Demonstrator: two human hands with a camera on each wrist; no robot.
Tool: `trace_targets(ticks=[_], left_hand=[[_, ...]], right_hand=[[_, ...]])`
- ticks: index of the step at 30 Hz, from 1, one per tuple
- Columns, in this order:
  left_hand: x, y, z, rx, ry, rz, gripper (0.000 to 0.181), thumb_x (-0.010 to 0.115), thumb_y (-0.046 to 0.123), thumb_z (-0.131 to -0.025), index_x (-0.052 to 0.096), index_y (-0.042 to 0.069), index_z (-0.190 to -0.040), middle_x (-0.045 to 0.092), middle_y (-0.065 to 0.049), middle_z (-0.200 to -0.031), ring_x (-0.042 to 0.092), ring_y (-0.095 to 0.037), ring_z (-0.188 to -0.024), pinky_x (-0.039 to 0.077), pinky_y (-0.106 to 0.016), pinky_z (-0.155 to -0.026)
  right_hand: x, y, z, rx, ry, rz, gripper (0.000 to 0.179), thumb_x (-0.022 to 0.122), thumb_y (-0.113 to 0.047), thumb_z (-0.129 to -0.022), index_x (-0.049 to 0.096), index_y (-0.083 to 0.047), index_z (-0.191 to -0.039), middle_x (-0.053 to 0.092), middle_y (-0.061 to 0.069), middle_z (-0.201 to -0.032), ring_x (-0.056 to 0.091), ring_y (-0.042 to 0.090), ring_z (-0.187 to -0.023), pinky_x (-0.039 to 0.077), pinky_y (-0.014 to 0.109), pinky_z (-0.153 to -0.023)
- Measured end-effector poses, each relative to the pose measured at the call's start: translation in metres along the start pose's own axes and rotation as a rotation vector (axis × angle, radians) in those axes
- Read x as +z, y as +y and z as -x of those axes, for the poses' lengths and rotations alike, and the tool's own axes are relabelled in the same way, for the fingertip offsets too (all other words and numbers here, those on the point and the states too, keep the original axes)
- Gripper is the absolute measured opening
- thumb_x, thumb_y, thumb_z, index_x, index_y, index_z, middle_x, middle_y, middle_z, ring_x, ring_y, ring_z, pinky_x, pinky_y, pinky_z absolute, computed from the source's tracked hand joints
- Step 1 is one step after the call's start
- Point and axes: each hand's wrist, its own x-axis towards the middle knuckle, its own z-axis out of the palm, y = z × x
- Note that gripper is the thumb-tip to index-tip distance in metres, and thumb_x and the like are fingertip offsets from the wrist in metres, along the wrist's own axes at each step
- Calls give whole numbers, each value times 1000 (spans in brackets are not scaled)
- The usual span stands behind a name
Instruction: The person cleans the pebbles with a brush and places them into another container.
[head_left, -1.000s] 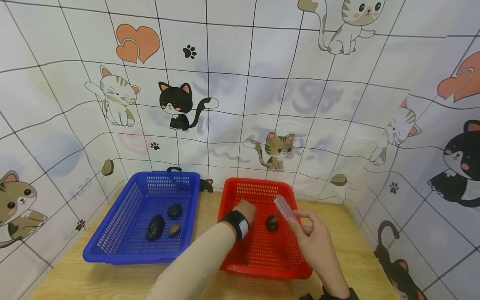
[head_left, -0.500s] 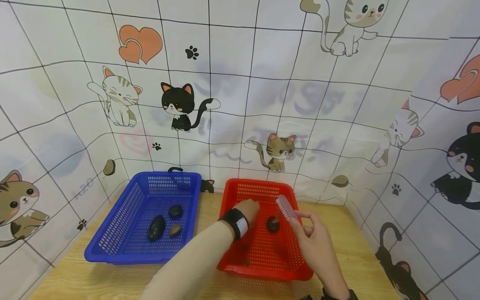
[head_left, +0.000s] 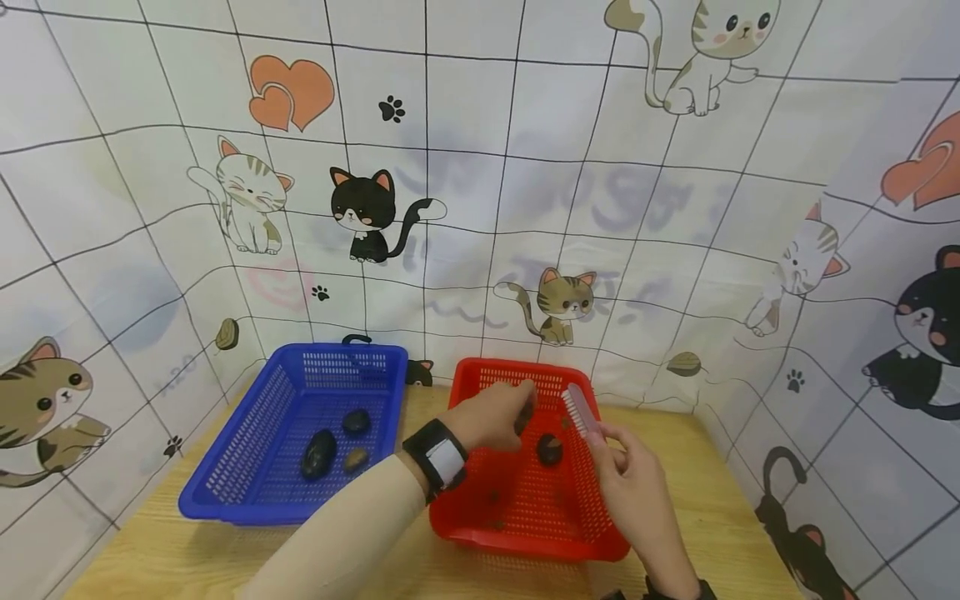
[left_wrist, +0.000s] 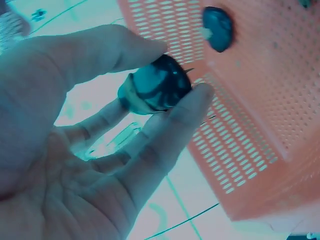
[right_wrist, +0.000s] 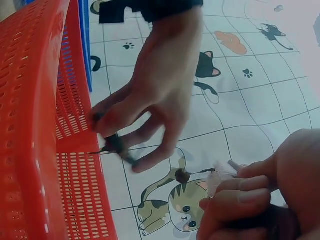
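My left hand is above the left side of the red basket. Between its thumb and fingertips it pinches a dark, shiny stone with a paler, brownish lower edge. My right hand is over the basket's right side and holds a small pink brush by its near end, white bristles facing left. In the right wrist view, the fingers partly hide its bristles. Another dark stone, with a lighter brown patch, lies on the basket floor between the hands.
Left of the red basket stands a blue basket. It holds a large black stone, a smaller dark stone and a brown stone. Small brown bits lie in the red basket. A cat-print sheet hangs behind the wooden table.
My left hand has risen from inside the red basket, its wrist shifting left, and the pinched stone now shows. The right hand with the brush stays almost where it was.
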Motion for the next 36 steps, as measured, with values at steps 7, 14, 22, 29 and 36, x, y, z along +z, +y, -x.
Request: trace_targets(ticks=[7, 14, 22, 29, 36], left_hand=[[-10, -11, 27, 70, 130, 236, 63, 91, 6, -98, 60, 17, -152, 81, -8, -136, 79, -20, -114, 71, -39, -100], [-12, -20, 60, 58, 190, 564, 68, 90, 14, -103, 57, 28, -161, 75, -9, -148, 79, -30, -130, 72, -53, -105], [0, -20, 76, 157, 168, 1184, 72, 77, -4, -109, 47, 16, -170, 65, -31, -155, 82, -37, -126, 72, -53, -105], [14, -16, 80, 174, 190, 1324, 78, 82, 12, -110, 41, 18, -176, 59, -32, -164, 80, -40, -134, 71, -50, -109], [26, -12, 84, 68, 220, 1349, 80, 81, 13, -111, 40, 21, -180, 59, -26, -170, 74, -41, -145, 70, -46, -111]], right_hand=[[1, -4, 1, -47, -15, -3, 47, 61, -31, -123, 58, -2, -161, 70, 10, -86, 56, 14, -72, 47, 25, -61], [8, -9, 4, -145, 5, -80, 44, 65, -27, -122, 59, -5, -160, 74, 12, -96, 54, 13, -71, 47, 26, -59], [23, -15, 12, -236, -24, -194, 42, 68, -23, -120, 59, -12, -159, 64, 4, -82, 53, 11, -67, 46, 26, -55], [36, -20, 19, -288, -101, -292, 40, 65, -22, -121, 55, -17, -159, 51, -2, -71, 44, 5, -56, 41, 25, -46], [44, -17, 27, -228, -133, -283, 45, 70, -21, -118, 55, -25, -160, 54, 4, -74, 45, 7, -59, 43, 24, -50]])
